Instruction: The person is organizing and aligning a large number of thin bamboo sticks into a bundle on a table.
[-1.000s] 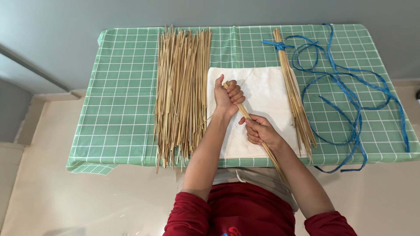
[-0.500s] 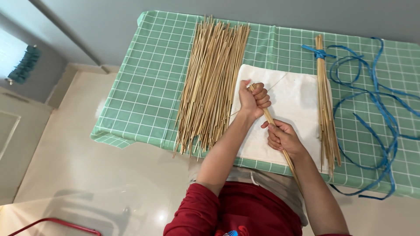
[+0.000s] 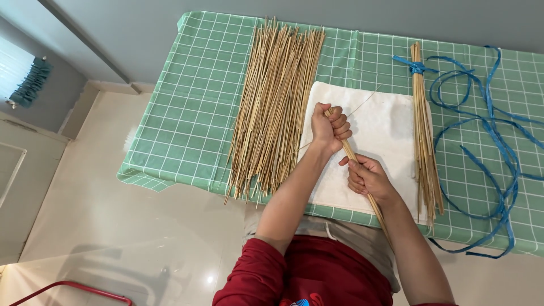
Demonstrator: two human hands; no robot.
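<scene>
My left hand point(image 3: 327, 128) is closed around the upper end of a thin bamboo stick point(image 3: 347, 149). Lower down the same stick, my right hand point(image 3: 365, 175) grips it; the stick runs on under my right forearm. Both hands are over a white cloth point(image 3: 385, 130) on the table. A very thin sliver point(image 3: 365, 102) trails from the stick's top toward the upper right. A large loose pile of bamboo sticks point(image 3: 276, 102) lies to the left of my hands.
The table has a green checked cover point(image 3: 187, 113). A tied bundle of sticks point(image 3: 424, 136) lies right of the cloth, bound with blue cord point(image 3: 415, 66). Loose blue cord point(image 3: 487, 130) loops at the right. A pale floor lies on the left, with a red frame point(image 3: 73, 289) at the bottom.
The view swung to the left a second ago, bringing the floor and the red frame in. My hands keep their grip on the stick, almost unmoved in the last half second.
</scene>
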